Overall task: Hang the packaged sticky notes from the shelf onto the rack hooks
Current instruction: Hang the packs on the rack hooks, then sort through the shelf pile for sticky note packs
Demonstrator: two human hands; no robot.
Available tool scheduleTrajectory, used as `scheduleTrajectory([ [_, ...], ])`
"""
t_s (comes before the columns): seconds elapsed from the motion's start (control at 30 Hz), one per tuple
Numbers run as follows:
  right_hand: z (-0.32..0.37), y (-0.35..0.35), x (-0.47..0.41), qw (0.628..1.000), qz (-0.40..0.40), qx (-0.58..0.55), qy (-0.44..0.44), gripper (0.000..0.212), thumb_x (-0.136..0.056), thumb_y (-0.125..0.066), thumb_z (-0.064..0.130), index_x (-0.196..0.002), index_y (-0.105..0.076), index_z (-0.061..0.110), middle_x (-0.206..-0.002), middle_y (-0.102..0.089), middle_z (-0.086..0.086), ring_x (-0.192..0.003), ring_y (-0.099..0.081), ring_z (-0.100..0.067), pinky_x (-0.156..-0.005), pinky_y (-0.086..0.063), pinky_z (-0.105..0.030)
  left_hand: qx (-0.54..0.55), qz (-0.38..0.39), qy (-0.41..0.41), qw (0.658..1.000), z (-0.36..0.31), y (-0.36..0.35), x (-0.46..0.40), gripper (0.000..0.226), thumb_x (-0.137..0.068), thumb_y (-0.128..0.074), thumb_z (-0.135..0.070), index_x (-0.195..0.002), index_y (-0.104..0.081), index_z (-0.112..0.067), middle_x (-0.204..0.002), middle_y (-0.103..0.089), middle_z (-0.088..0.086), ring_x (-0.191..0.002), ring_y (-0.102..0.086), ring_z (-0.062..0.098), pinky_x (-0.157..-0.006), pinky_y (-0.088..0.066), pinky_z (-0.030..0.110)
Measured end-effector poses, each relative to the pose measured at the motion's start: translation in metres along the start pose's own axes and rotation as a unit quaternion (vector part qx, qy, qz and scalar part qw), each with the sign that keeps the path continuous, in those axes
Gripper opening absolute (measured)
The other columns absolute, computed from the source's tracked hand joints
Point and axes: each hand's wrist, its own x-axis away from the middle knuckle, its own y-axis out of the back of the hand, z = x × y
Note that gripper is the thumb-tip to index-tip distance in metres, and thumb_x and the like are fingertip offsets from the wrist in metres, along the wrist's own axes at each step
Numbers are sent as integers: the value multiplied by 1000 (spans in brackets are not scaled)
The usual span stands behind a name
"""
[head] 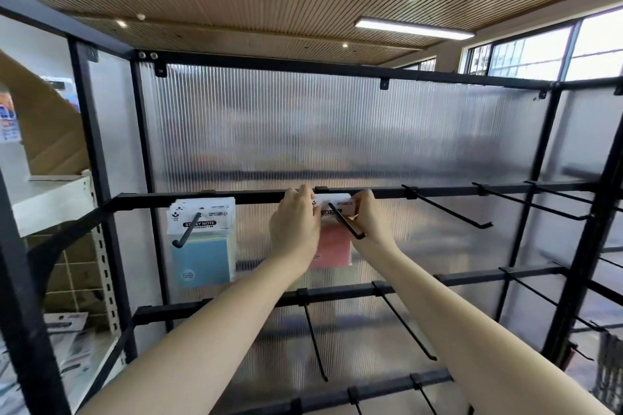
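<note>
1. Head view, and both arms are stretched up to the top bar of the black rack [438, 192] — a metal frame backed by ribbed translucent panels.
2. The left hand [295, 227] pinches the left edge of a pink sticky-note pack [333, 248], fingers curled over the white header card right at the bar.
3. The right hand [371, 219] grips the same pack on its right side, thumb and fingers closed on the card.
4. The pack's header sits on the middle hook [347, 221] — the black prong runs out through the card toward the camera, its upturned tip just beside the right hand. The pink block hangs below, between the two wrists.
5. Left of that, a bunch of blue sticky-note packs [202, 242] hangs on its own hook [187, 231], "STICKY NOTE" readable on the front card.
6. To the right, bare hooks [448, 210] jut from the same bar, with more on the two bars lower down.
7. Far left, a white shelf [50, 199] carries a cardboard box [50, 131]; lower left, more white-carded packs [67, 347] lie in a pile, blurred.
</note>
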Motion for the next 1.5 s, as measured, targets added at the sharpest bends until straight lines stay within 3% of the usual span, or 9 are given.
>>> scheduleTrajectory([
  [0.1,-3,-3,7,999,2,-37,-37,28,-91,-61,15,-109,-42,6,-85,-48,6,-78,-49,-18,-57,-35,-27,-13,3,17,1000,4,-1,5,26,-91,-60,-26,-107,-46,-11,-102,-50,5,-88,-53,21,-70,-47,34],
  [0.23,-20,-7,23,988,38,-39,-142,25,-92,-59,25,-110,-50,10,-90,-56,1,-81,-56,-19,-67,-45,-31,-9,14,56,998,11,2,29,37,-91,-60,-21,-119,-40,-7,-113,-49,11,-91,-56,24,-72,-53,33],
  [0.37,-44,-17,61,973,137,18,-184,36,-95,-52,24,-66,-52,4,-63,-51,-12,-59,-44,-21,-57,-34,-31,-18,63,63,996,25,3,74,22,-96,-49,-20,-114,-46,-8,-107,-53,7,-79,-55,19,-58,-41,27],
  [0.47,-47,-28,93,964,179,20,-194,35,-97,-48,28,-83,-62,-1,-76,-64,-15,-69,-57,-26,-64,-47,-35,-29,122,32,992,37,9,111,12,-95,-48,-19,-101,-57,-14,-98,-59,0,-76,-57,15,-58,-33,22],
  [0.6,-26,-51,135,967,223,-14,-123,28,-98,-48,25,-75,-59,14,-65,-60,-1,-59,-56,-20,-50,-38,-24,-47,163,35,985,59,27,161,15,-95,-48,-23,-101,-61,-19,-100,-64,-5,-85,-60,15,-58,-32,21],
  [0.73,15,-69,165,961,269,-32,-52,19,-95,-51,27,-89,-63,14,-74,-61,4,-67,-57,-13,-63,-43,-24,-38,191,36,980,79,61,198,16,-96,-47,-23,-103,-61,-19,-102,-66,-4,-88,-61,17,-63,-42,27],
  [0.97,110,-100,218,953,287,-53,82,6,-92,-58,19,-91,-62,22,-76,-62,10,-65,-59,-8,-55,-41,-16,-51,148,42,987,125,168,242,17,-93,-49,-24,-102,-64,-22,-95,-70,-6,-81,-66,16,-65,-52,31],
  [1.2,220,-162,269,934,331,-98,94,12,-92,-57,26,-89,-64,17,-78,-67,5,-71,-61,-16,-66,-50,-34,-128,152,103,975,216,287,279,15,-94,-50,-28,-102,-63,-27,-94,-70,-7,-81,-66,16,-68,-50,28],
  [1.5,337,-284,306,909,394,-9,138,13,-92,-48,23,-88,-58,18,-91,-67,-1,-82,-59,-20,-73,-50,-34,-214,191,199,937,345,411,308,19,-97,-44,-30,-107,-58,-24,-99,-68,-5,-84,-65,18,-70,-53,33],
])
